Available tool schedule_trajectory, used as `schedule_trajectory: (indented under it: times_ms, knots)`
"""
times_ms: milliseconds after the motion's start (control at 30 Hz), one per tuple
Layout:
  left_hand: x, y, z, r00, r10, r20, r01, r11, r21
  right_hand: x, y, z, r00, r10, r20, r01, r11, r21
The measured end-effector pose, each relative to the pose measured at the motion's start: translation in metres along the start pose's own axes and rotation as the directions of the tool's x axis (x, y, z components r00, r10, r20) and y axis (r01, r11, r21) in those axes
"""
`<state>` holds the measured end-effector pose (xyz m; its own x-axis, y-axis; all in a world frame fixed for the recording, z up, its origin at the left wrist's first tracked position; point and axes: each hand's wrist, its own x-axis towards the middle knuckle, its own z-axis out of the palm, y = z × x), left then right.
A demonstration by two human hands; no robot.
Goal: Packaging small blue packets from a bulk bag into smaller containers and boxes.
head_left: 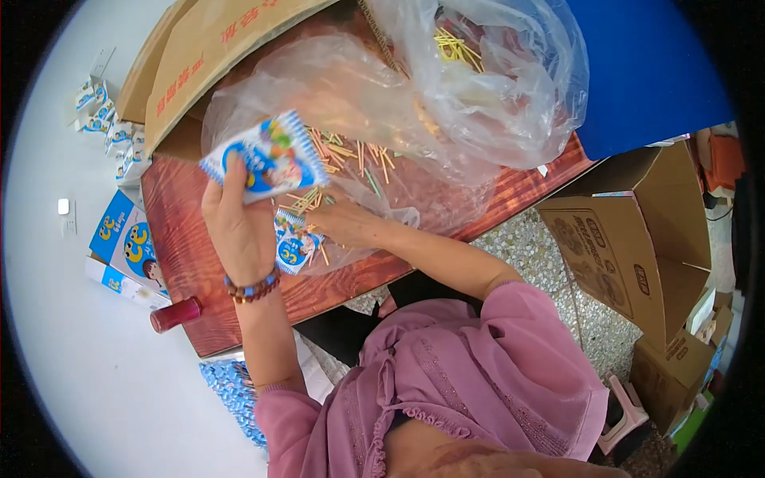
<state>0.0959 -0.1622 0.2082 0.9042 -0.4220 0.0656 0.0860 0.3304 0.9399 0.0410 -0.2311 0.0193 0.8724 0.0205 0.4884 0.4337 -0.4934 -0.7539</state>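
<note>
Red wooden table (pixel 191 263), tilted across the view, loaded with clear plastic bag (pixel 446 88) spread open over a heap of coloured sticks (pixel 351 155). Cardboard flaps (pixel 207 48) at the far edge; open carton (pixel 637 239) on the floor to the right. Blue-and-white boxes (pixel 127 239) along the table's left edge, red cylinder (pixel 177 314) at the near corner.

Step in hand, by judgement: filling small packets with sticks. Left hand (pixel 239 223) raised, fingers closed on a blue-and-white packet (pixel 267 155) held up by its lower edge. Right hand (pixel 343 219) low on the heap, fingers curled over a small bunch of sticks; a second packet (pixel 295 243) just beside it (partly under the bag film). Next move calls for a tidy, aligned bunch and an opened packet mouth.

Not determinable: whether the held packet is open or sealed, number of sticks gripped, right fingertips (masked by film and sticks). Floor items lower right cut off by the rim; heap of blue packets (pixel 235 398) below the table only partly visible.
</note>
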Motion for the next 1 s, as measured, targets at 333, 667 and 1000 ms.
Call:
schedule_trajectory:
  times_ms: [333, 667, 1000]
  knots:
    - [-0.098, -0.055, -0.140, 0.921, -0.260, -0.289, 0.143, 0.918, -0.370, 0.008, 0.023, -0.004, 0.966, 0.228, 0.125, -0.254, 0.930, 0.266]
    - [-0.119, -0.105, -0.150, 0.853, -0.297, -0.429, 0.063, 0.875, -0.481, 0.030, 0.006, -0.008, 0.912, 0.405, 0.064, -0.311, 0.580, 0.753]
    - [-0.106, -0.107, -0.139, 0.840, -0.214, -0.499, -0.036, 0.895, -0.445, 0.031, -0.030, -0.008, 0.909, 0.326, 0.259, -0.415, 0.762, 0.498]
